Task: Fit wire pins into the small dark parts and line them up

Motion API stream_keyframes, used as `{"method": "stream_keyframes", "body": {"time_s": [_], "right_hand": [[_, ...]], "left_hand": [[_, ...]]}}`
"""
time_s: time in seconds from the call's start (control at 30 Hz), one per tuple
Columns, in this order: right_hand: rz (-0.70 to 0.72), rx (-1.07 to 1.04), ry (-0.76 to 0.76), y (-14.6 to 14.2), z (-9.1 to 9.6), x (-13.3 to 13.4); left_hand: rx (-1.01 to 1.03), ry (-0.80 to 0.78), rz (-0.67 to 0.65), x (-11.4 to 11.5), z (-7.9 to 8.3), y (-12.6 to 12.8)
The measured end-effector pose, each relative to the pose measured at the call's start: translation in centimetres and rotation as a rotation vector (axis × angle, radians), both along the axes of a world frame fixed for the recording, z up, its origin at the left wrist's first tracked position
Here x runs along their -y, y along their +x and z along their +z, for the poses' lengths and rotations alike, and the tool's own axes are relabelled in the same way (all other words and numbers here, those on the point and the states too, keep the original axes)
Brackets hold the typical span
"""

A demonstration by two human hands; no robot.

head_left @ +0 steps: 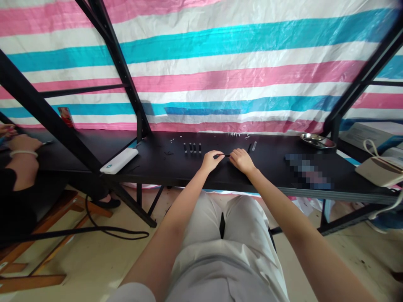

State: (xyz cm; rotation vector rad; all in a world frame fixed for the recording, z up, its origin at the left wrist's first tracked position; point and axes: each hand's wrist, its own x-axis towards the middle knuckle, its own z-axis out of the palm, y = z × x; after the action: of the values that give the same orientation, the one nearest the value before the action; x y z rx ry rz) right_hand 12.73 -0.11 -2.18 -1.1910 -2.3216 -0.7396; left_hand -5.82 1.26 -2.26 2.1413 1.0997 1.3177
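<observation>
I had both hands over the black table point(272, 157), a little in from its near edge, and the slim dark piece point(226, 155) lay between them, roughly level. My left hand point(210, 161) pinched its left end between thumb and fingertips; my right hand point(242, 160) was curled over the other end, palm down. I could not tell how hard the right fingers pressed, since they covered most of that end.

I judged the step in hand to be a fine two-handed one, with the piece worked between my fingertips. From there, the next move seemed to call for keeping both ends in line and the grip light, so that nothing so thin slipped or bent.

To the left of my hands, four dark cylinders point(194, 148) with pale bands stood in a row, apart from one another, nearer the table's far edge than its near one. Beyond my right hand, a dark stick point(249, 148) lay just beside a clear tube point(254, 146). Close to the far edge was a line of tiny white pieces point(234, 134), too small for me to make out. Further right, near the far edge, sat a shiny metal dish point(317, 141).
</observation>
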Motion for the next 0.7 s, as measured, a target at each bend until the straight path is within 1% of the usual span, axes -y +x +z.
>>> {"method": "stream_keyframes", "body": {"time_s": [0.17, 0.33, 0.47, 0.5, 0.57, 0.63, 0.7], "right_hand": [[-0.008, 0.01, -0.012, 0.0, 0.1, 0.0], [-0.019, 0.002, -0.056, -0.2, 0.1, 0.0], [-0.044, -0.05, -0.101, -0.2, -0.1, -0.4], [-0.051, -0.073, -0.116, -0.2, -0.2, -0.5], [-0.06, -0.135, -0.158, -0.1, -0.4, -0.7], [-0.055, -0.235, -0.224, -0.1, -0.5, -0.9], [-0.041, -0.388, -0.314, -0.3, -0.6, -1.4]], "left_hand": [[-0.024, -0.002, -0.007, 0.1, 0.1, 0.1], [-0.052, 0.012, -0.029, 0.3, 0.3, 0.2], [-0.059, 0.043, -0.041, 0.3, 0.3, 0.3], [-0.041, 0.051, -0.017, 0.3, 0.2, 0.3], [0.038, 0.053, 0.075, 0.2, 0.1, 0.1], [0.166, 0.035, 0.198, 0.0, 0.0, -0.3], [0.318, 0.015, 0.313, -0.2, 0.1, -0.8]]}}
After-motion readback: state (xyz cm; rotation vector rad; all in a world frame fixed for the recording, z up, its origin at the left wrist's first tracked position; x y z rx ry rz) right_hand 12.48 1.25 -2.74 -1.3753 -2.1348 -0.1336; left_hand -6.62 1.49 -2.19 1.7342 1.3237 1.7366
